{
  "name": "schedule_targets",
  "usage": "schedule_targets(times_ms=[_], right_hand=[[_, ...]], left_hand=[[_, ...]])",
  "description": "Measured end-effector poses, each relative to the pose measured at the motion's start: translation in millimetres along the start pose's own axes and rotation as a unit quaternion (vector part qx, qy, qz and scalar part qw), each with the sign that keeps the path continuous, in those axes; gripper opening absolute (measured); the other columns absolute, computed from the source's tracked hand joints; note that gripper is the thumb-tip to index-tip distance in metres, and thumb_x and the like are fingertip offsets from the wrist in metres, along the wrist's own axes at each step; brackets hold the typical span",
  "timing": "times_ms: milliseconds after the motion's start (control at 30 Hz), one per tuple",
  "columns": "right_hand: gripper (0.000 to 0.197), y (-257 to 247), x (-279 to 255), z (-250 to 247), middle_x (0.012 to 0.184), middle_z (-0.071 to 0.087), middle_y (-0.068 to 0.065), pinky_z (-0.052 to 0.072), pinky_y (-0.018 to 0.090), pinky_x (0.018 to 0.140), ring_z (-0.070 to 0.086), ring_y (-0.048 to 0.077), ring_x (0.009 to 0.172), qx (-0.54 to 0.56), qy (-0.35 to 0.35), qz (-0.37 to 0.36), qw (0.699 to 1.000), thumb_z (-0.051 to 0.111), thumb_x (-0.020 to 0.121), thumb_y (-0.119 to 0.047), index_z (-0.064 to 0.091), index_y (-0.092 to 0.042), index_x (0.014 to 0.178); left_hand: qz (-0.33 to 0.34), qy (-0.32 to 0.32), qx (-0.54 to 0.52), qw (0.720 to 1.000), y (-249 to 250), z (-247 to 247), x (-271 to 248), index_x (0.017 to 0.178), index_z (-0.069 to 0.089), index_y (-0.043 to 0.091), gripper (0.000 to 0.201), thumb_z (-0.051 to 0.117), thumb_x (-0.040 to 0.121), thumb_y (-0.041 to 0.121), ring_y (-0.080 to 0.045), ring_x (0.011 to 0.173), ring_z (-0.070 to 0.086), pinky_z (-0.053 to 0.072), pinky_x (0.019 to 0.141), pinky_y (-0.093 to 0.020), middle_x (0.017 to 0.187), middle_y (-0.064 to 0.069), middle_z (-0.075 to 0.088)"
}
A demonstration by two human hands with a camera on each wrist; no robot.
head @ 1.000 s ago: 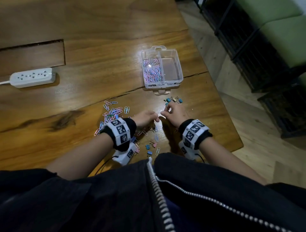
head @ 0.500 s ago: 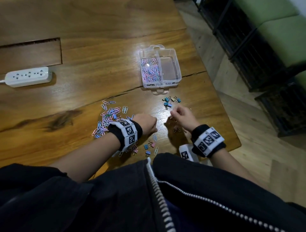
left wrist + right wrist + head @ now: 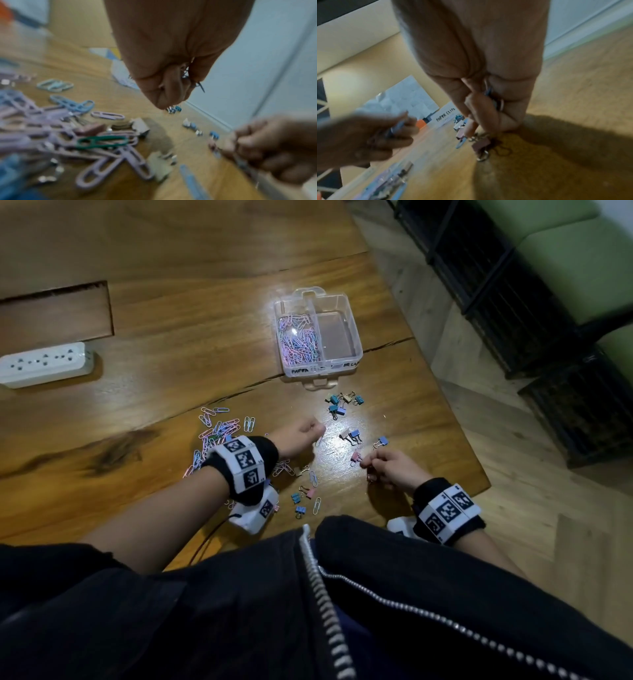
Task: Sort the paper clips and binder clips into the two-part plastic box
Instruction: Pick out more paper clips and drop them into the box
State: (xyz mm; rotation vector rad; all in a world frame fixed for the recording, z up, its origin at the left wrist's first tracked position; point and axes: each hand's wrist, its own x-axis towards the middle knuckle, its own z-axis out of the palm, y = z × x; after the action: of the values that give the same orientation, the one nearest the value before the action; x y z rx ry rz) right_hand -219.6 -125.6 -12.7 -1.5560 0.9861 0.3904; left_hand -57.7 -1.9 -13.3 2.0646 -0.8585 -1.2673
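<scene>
The clear two-part box [image 3: 356,350] stands at the far middle of the table. Its left part holds many pastel paper clips [image 3: 298,340]; its right part [image 3: 337,335] looks bare. A loose heap of paper clips [image 3: 219,429] lies by my left wrist. My left hand [image 3: 301,436] is curled just right of it, wire clip ends showing in its fist [image 3: 188,78]. Lower right, my right hand [image 3: 387,465] pinches a pink binder clip [image 3: 355,457] on the table, with more clip wire tucked in its curled fingers [image 3: 489,92]. Several binder clips [image 3: 342,402] lie just in front of the box.
More binder clips [image 3: 351,436] and stray paper clips [image 3: 313,477] lie between my hands and near my body. A white power strip [image 3: 44,364] sits far left. The table's right edge [image 3: 455,419] runs close to my right hand, with floor and black shelving [image 3: 513,302] beyond.
A second ago my hands met at the table's middle. They have parted: the left went slightly forward, the right swung right and came back onto the pink binder clip.
</scene>
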Motion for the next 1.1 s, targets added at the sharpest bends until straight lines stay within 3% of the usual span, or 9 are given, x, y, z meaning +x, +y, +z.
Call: schedule_targets(times_ms=[100,200,433,600,700,800,900,967,1100], right_hand=[[0.027,1.7,7.3,0.9,0.075,0.051,0.001,0.032,0.014,0.046,0.038,0.006,0.055,0.022,0.065,-0.035,0.997,0.030,0.096,-0.006,0.053,-0.014,0.084],[0.033,0.5,8.6,-1.6,0.080,0.055,-0.003,0.030,0.015,0.053,0.042,0.002,0.061,0.042,0.102,-0.071,0.991,0.030,0.095,-0.004,0.050,-0.019,0.073],[0.013,6.9,11.7,14.8,0.089,0.058,0.005,0.045,0.035,0.080,0.054,0.019,0.083,-0.167,0.094,-0.109,0.975,0.059,0.085,-0.025,0.057,-0.013,0.082],[0.006,5.9,15.9,20.3,0.103,0.055,0.006,0.041,0.032,0.084,0.053,0.022,0.095,-0.288,0.114,-0.157,0.938,0.061,0.082,-0.021,0.060,-0.015,0.086],[0.013,6.0,17.1,19.3,0.100,0.054,0.006,0.044,0.034,0.082,0.053,0.021,0.092,-0.369,0.088,-0.154,0.912,0.054,0.087,-0.025,0.057,-0.013,0.090],[0.015,3.4,14.7,21.1,0.100,0.051,0.005,0.044,0.031,0.083,0.050,0.018,0.089,-0.396,0.071,-0.156,0.902,0.048,0.090,-0.024,0.053,-0.010,0.093],[0.010,-4.3,9.8,23.5,0.087,0.050,0.001,0.040,0.026,0.075,0.047,0.013,0.078,-0.204,0.059,-0.151,0.965,0.047,0.090,-0.015,0.049,-0.013,0.080],[0.021,-9.2,7.5,21.3,0.072,0.048,-0.001,0.040,0.021,0.059,0.045,0.009,0.061,0.018,-0.023,-0.099,0.995,0.047,0.090,-0.008,0.047,-0.015,0.070],[0.025,-15.4,5.5,18.1,0.059,0.049,0.002,0.032,0.013,0.037,0.038,0.005,0.042,0.277,-0.172,-0.031,0.945,0.040,0.090,0.001,0.046,-0.009,0.068]], left_hand=[[-0.056,-0.042,-0.320,0.945,3.1,-9.2,-2.4,0.078,0.040,0.012,0.024,0.034,0.099,0.021,-0.005,0.039,0.040,0.035,0.034,-0.015,0.064,-0.002,0.040],[-0.073,-0.054,-0.456,0.885,3.5,-12.2,-4.2,0.082,0.039,0.012,0.017,0.036,0.098,0.015,-0.006,0.040,0.048,0.037,0.032,-0.013,0.069,-0.004,0.046],[-0.103,-0.087,-0.523,0.841,-7.1,-13.8,-9.0,0.088,0.051,0.007,0.017,0.035,0.093,0.003,-0.007,0.040,0.048,0.037,0.031,-0.013,0.060,-0.003,0.049],[-0.129,-0.096,-0.536,0.829,-15.4,-9.8,-12.3,0.064,0.045,0.007,0.030,0.029,0.089,0.011,-0.007,0.033,0.044,0.031,0.026,-0.012,0.044,0.002,0.047],[-0.140,-0.077,-0.428,0.890,-11.0,-7.3,-13.7,0.058,0.041,0.014,0.037,0.041,0.093,0.026,-0.005,0.030,0.040,0.027,0.026,-0.011,0.040,0.006,0.044],[-0.090,-0.039,-0.114,0.989,-5.2,1.1,-14.3,0.059,0.042,0.016,0.035,0.058,0.087,0.031,-0.003,0.036,0.043,0.035,0.037,-0.015,0.043,0.007,0.046],[-0.029,-0.064,0.049,0.996,-6.2,7.4,-11.6,0.061,0.043,0.019,0.033,0.060,0.085,0.035,-0.008,0.055,0.043,0.037,0.054,-0.021,0.062,0.004,0.047],[-0.021,-0.082,0.073,0.994,-6.1,7.6,-11.6,0.067,0.052,0.017,0.028,0.056,0.087,0.037,-0.010,0.061,0.046,0.037,0.059,-0.022,0.068,0.002,0.052],[0.042,-0.075,0.213,0.973,-7.3,11.0,-11.3,0.089,0.067,0.011,0.024,0.063,0.083,0.033,-0.013,0.078,0.052,0.038,0.070,-0.025,0.084,0.001,0.060]])
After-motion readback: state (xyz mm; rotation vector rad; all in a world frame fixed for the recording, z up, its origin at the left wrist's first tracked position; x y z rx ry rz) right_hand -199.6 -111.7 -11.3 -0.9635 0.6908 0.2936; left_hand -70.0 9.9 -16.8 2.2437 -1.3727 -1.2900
